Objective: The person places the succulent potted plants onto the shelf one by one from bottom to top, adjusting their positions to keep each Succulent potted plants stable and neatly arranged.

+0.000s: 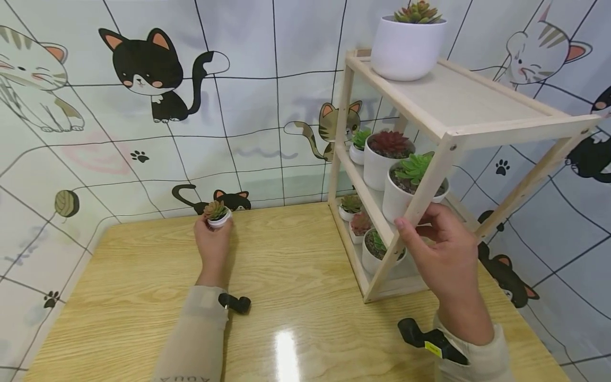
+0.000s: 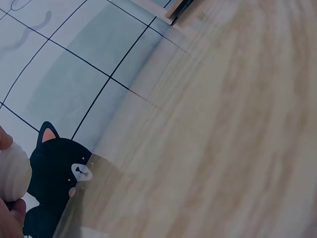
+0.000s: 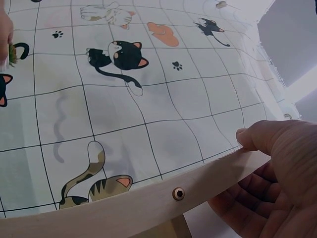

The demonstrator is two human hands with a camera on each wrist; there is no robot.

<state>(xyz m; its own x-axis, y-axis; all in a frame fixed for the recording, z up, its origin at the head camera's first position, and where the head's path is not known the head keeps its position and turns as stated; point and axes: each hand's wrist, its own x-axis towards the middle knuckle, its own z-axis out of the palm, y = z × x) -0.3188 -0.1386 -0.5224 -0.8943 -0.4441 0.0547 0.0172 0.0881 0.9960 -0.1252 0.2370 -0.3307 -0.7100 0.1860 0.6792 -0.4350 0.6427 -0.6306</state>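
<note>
- The small white pot with a reddish-green succulent [image 1: 216,214] stands on the pale wooden table [image 1: 296,297], near the back edge by the cat-patterned wall [image 1: 143,132], well apart from the shelf.
- The left hand [image 1: 212,241] is wrapped around this pot from behind, fingers curled on its sides; in the left wrist view a ribbed white curve [image 2: 12,171] shows between fingertips.
- The right hand [image 1: 441,254] grips the slanted front post of the light wooden three-tier shelf [image 1: 458,106], thumb on the front and fingers curled behind, as the right wrist view [image 3: 277,168] confirms.
- The shelf carries a large white pot of succulent [image 1: 407,45] on top, three white pots [image 1: 398,164] on the middle tier and three small white pots [image 1: 363,233] at the bottom.
- Risk, as I judge it: a tug on the post could rock the light frame and topple the top pot, which stands close to the edge.
- The small pot is held only by its sides; a loose grip could let it slip or tip on the glossy tabletop.
</note>
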